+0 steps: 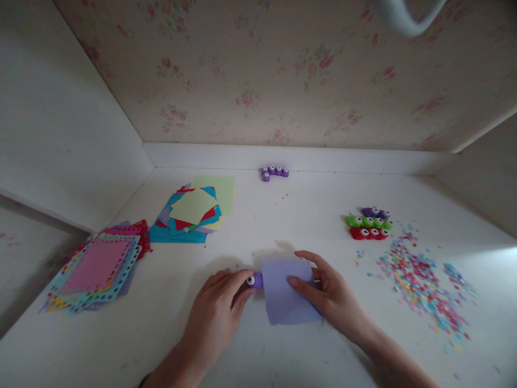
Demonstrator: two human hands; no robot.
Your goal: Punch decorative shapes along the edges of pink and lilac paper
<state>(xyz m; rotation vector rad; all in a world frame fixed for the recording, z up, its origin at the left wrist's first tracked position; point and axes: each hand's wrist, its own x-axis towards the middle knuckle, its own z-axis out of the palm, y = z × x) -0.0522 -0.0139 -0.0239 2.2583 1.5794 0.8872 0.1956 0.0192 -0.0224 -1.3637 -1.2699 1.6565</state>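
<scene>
A lavender square of paper [283,296] is pinched at its right side by my right hand [329,296], thumb on top and fingers partly behind it. At the sheet's left edge, my left hand [220,304] grips a small purple craft punch [257,280] with a round white button. The punch meets the paper edge; whether the edge sits inside its slot is too small to tell. Small notches run along the top edge of the sheet.
Punched colored squares [95,267] lie at the left, beside stacked plain papers [194,207]. Purple punches [278,171] stand near the back wall. More purple, green and red punches [368,233] are at the right, near scattered confetti [420,275].
</scene>
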